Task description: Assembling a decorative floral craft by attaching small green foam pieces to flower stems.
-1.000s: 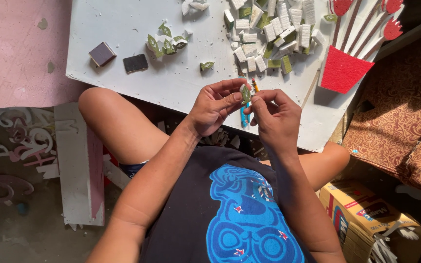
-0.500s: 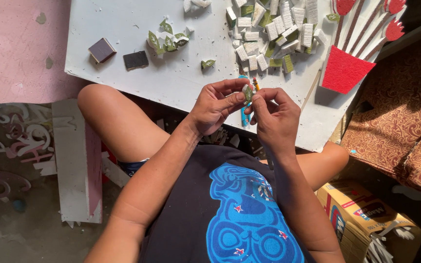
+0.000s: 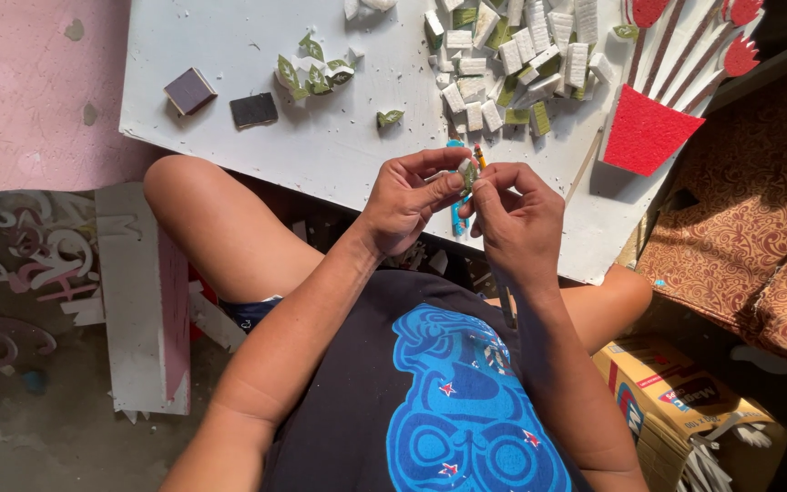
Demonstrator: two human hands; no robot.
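Both hands meet over the near edge of the bench [image 3: 229,55]. The left hand [image 3: 403,200] and the right hand [image 3: 516,214] pinch one small piece [image 3: 467,173] between their fingertips. It is white with a bit of green, and it sits right between the two thumbs. Both hands are closed tight on it.

The bench is a big white board with little crumbs all over it. At its right end stands a red pot shape [image 3: 641,137] with white stems and red tops. Beside that lies a heap of blocks [image 3: 512,64], white ones and some green ones, near the far edge. A smaller pile of leaves [image 3: 313,73], white and green, lies to the left of the heap. Two dark squares [image 3: 220,100] lie side by side near the left end. One lone leaf [image 3: 390,117] lies between the pile and the hands. A thin blue stick [image 3: 456,214] shows just under the hands, at the bench edge.

A pink board [image 3: 29,91] lies left of the bench. A brown cloth [image 3: 740,228] with a pattern lies to the right. A yellow box [image 3: 676,401] sits by the person's right knee.
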